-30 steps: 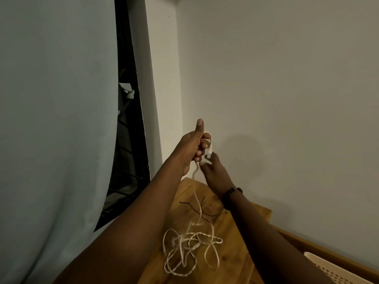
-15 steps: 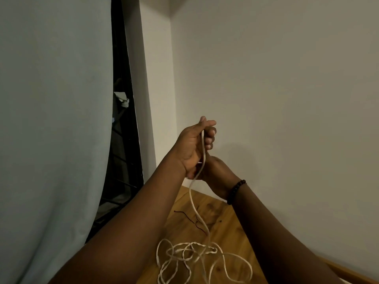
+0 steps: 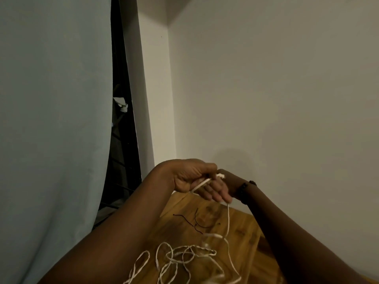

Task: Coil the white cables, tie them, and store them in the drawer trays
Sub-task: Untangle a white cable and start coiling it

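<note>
Both hands meet above the far end of the wooden bench (image 3: 242, 228), close to the corner of the room. The left hand (image 3: 190, 177) is curled, its fingers and thumb pinching the white cable (image 3: 227, 220) near its end; a short stretch of cable runs across the palm and a small white tip shows just past the knuckles. The right hand (image 3: 217, 191) sits partly behind the left, with its fingers stretched out and pointing down, relaxed rather than gripping; the cable passes over these fingers and drops from their tips. A dark beaded bracelet (image 3: 247, 186) circles the right wrist.

From the fingers the cable hangs straight down to the bench, where the rest of it lies in a loose tangle of loops spreading toward the near edge. A thin dark thread (image 3: 192, 223) lies on the wood just beyond the tangle. A pale curtain (image 3: 53, 119) hangs on the left, with a dark gap beside it.
</note>
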